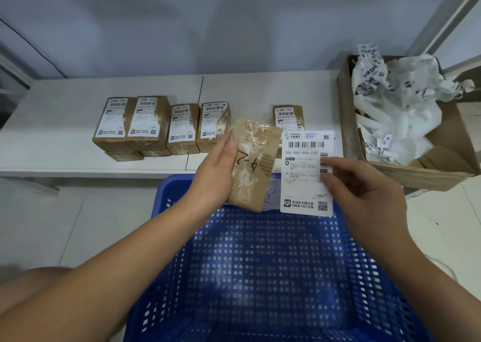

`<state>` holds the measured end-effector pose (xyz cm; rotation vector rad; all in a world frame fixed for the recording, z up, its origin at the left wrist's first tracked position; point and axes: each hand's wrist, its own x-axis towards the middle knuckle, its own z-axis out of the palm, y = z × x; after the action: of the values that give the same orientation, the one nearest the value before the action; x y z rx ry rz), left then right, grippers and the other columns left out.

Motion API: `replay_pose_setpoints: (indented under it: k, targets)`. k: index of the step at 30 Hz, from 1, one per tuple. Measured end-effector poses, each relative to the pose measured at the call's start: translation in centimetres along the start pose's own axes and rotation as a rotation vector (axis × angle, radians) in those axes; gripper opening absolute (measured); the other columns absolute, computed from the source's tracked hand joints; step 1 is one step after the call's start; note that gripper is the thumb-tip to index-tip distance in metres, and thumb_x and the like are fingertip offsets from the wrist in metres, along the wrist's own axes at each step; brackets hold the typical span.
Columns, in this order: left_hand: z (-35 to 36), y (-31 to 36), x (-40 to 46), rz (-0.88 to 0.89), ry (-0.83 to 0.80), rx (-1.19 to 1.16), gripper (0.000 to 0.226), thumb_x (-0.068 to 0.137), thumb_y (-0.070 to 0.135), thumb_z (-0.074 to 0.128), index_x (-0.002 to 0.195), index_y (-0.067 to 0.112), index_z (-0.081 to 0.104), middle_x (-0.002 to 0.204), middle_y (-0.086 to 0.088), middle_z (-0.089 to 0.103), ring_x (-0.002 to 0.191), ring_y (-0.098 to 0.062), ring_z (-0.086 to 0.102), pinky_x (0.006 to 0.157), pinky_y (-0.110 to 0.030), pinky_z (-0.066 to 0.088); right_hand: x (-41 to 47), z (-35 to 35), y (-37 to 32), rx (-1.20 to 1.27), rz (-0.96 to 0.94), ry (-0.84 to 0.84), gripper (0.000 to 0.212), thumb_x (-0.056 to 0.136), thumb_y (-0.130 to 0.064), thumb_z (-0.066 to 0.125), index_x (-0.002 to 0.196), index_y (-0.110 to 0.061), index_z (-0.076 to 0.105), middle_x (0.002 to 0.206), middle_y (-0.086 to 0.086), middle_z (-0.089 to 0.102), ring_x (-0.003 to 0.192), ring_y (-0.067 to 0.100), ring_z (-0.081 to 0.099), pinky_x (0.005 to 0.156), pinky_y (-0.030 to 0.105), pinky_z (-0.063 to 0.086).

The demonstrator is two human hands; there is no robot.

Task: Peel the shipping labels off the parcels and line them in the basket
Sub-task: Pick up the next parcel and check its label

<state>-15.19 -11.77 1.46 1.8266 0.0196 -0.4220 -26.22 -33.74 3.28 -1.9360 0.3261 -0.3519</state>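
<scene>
My left hand (216, 169) grips a small brown parcel (253, 164) above the far rim of the blue perforated basket (260, 263). The parcel's top shows torn tape residue and a handwritten mark, with no label on it. My right hand (364, 185) pinches a white shipping label (304, 172) by its right edge, just right of the parcel and free of it. Several more brown parcels (151, 125) with labels stuck on stand in a row on the white shelf (52, 143) behind. One further labelled parcel (287, 116) sits partly hidden behind the held label.
A cardboard box (442, 159) full of crumpled white labels and backing paper stands at the right end of the shelf. The basket sits on a pale tiled floor below the shelf edge. A grey wall rises behind the shelf.
</scene>
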Motion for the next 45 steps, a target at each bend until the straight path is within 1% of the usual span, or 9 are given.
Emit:
replay_pose_setpoints:
  k: [10, 14, 17, 19, 22, 27, 31, 38, 45]
  targets:
    - [0.9, -2.0, -1.3, -0.117, 0.038, -0.192, 0.046, 0.104, 0.059, 0.042, 0.15, 0.053, 0.042, 0.147, 0.023, 0.055, 0.136, -0.003, 0.052, 0.117, -0.042, 0.042, 1.0, 0.9, -0.4, 0.308, 0.183, 0.011, 0.024, 0.088, -0.001, 0.07, 0.104, -0.018, 0.073, 0.087, -0.013, 0.076, 0.084, 0.005, 0.073, 0.071, 0.016, 0.058]
    - [1.2, -1.3, -0.6, -0.196, 0.018, -0.295, 0.038, 0.106, 0.049, 0.048, 0.144, 0.054, 0.048, 0.135, 0.023, 0.063, 0.12, -0.003, 0.064, 0.104, -0.039, 0.054, 1.5, 2.0, 0.4, 0.421, 0.298, 0.01, 0.026, 0.084, -0.003, 0.071, 0.107, -0.013, 0.073, 0.096, 0.001, 0.078, 0.092, 0.018, 0.075, 0.074, 0.026, 0.061]
    - [1.5, -0.8, -0.3, -0.183, -0.042, -0.32, 0.027, 0.107, 0.041, 0.05, 0.127, 0.06, 0.051, 0.121, 0.019, 0.073, 0.104, -0.006, 0.074, 0.081, -0.032, 0.063, 1.8, 2.6, 0.8, 0.396, 0.284, -0.027, 0.025, 0.085, -0.001, 0.07, 0.106, -0.014, 0.073, 0.093, -0.001, 0.078, 0.09, 0.016, 0.075, 0.073, 0.025, 0.061]
    - [1.6, -0.9, -0.1, -0.154, -0.063, -0.316, 0.036, 0.107, 0.036, 0.052, 0.135, 0.058, 0.047, 0.112, 0.014, 0.077, 0.097, -0.007, 0.076, 0.072, -0.028, 0.063, 2.0, 3.0, 0.8, 0.382, 0.247, -0.055, 0.025, 0.086, 0.0, 0.071, 0.104, -0.016, 0.074, 0.088, -0.004, 0.077, 0.085, 0.011, 0.074, 0.072, 0.022, 0.06]
    - [1.6, -1.1, -0.2, -0.131, -0.084, -0.263, 0.048, 0.107, 0.037, 0.052, 0.147, 0.058, 0.039, 0.112, 0.011, 0.078, 0.098, -0.008, 0.076, 0.083, -0.036, 0.064, 2.4, 3.6, 0.8, 0.364, 0.197, -0.085, 0.024, 0.086, 0.002, 0.071, 0.104, -0.015, 0.073, 0.083, -0.007, 0.075, 0.083, 0.008, 0.074, 0.072, 0.02, 0.059]
    - [1.1, -1.9, -1.0, -0.097, -0.111, -0.211, 0.053, 0.097, 0.05, 0.055, 0.144, 0.066, 0.036, 0.109, 0.013, 0.076, 0.102, -0.006, 0.074, 0.094, -0.042, 0.06, 2.6, 3.9, 0.8, 0.305, 0.126, -0.109, 0.025, 0.086, 0.001, 0.072, 0.102, -0.019, 0.073, 0.084, -0.011, 0.074, 0.08, 0.006, 0.072, 0.075, 0.019, 0.058]
    - [1.0, -2.4, -1.5, -0.093, -0.156, -0.258, 0.058, 0.085, 0.053, 0.056, 0.137, 0.07, 0.035, 0.11, 0.012, 0.074, 0.104, -0.009, 0.074, 0.086, -0.037, 0.063, 2.0, 4.0, 1.0, 0.28, 0.104, -0.145, 0.027, 0.085, 0.002, 0.073, 0.102, -0.019, 0.072, 0.082, -0.015, 0.073, 0.075, 0.002, 0.069, 0.073, 0.017, 0.058]
    - [1.3, -2.6, -1.5, -0.116, -0.162, -0.321, 0.061, 0.082, 0.051, 0.058, 0.135, 0.069, 0.035, 0.106, 0.008, 0.075, 0.102, -0.013, 0.075, 0.072, -0.034, 0.062, 1.6, 4.1, 1.9, 0.228, 0.095, -0.174, 0.026, 0.079, -0.021, 0.077, 0.101, -0.035, 0.077, 0.092, 0.003, 0.072, 0.085, 0.036, 0.068, 0.081, 0.048, 0.063]
    - [1.6, -2.7, -1.6, -0.121, -0.168, -0.309, 0.059, 0.081, 0.051, 0.059, 0.132, 0.072, 0.037, 0.115, 0.009, 0.072, 0.108, -0.015, 0.074, 0.083, -0.045, 0.064, 1.5, 4.0, 2.2, 0.223, 0.081, -0.178, 0.025, 0.078, -0.025, 0.076, 0.1, -0.038, 0.076, 0.09, 0.001, 0.071, 0.084, 0.037, 0.066, 0.08, 0.05, 0.062]
